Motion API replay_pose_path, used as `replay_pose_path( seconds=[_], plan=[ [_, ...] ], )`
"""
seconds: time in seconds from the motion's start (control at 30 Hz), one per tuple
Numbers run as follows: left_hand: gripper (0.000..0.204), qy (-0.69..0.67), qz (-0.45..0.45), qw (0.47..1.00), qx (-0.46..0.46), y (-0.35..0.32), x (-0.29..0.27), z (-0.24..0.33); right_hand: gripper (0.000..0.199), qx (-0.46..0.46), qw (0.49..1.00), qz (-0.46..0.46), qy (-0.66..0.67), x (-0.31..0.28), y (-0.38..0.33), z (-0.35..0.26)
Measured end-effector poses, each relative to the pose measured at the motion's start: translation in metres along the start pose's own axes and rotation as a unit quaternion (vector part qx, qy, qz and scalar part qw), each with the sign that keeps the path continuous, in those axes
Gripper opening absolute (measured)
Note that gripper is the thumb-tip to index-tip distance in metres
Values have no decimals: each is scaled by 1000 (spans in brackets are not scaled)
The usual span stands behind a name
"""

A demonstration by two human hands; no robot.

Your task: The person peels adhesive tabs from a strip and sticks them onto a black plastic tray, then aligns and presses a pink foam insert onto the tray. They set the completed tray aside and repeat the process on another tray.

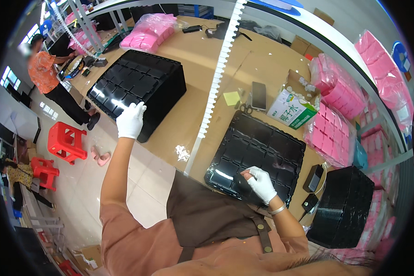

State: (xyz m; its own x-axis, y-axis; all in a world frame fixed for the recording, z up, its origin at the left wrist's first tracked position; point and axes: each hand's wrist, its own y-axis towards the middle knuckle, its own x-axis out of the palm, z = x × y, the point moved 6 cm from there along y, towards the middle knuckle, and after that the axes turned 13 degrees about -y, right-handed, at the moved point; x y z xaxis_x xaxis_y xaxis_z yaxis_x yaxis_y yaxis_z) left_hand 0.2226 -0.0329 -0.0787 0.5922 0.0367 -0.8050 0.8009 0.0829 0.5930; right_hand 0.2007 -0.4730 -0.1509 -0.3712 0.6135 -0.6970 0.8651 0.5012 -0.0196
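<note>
On the left of the table stands a tall stack of black plastic trays (138, 76) with moulded compartments. My left hand (131, 120), in a white glove, is at the near edge of its top tray, fingers closed there. A separate black tray (262, 142) lies flat in front of me on the right. Over its near part is my right hand (261, 185), gloved with bare thumb and fingertips. Those fingers are pinched together; whatever is between them, if anything, is too small to make out.
A white toothed strip (220, 69) crosses the table between the trays. Beyond the right tray are scissors (246, 108), a yellow note (232, 98) and an open carton (290, 108). Bagged pink trays (329, 133) and another black stack (342, 207) stand right. A person (48, 76) works far left.
</note>
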Motion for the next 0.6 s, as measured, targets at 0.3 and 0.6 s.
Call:
replay_pose_path(
  seconds=[0.3,0.6],
  plan=[
    [31,-116,9,993,24,23,0,57,17,93,991,94,18,-71,36,27],
    [33,-788,-367,389,-303,-22,155,166,17,-312,772,450,-322,-270,225,-174]
  ],
)
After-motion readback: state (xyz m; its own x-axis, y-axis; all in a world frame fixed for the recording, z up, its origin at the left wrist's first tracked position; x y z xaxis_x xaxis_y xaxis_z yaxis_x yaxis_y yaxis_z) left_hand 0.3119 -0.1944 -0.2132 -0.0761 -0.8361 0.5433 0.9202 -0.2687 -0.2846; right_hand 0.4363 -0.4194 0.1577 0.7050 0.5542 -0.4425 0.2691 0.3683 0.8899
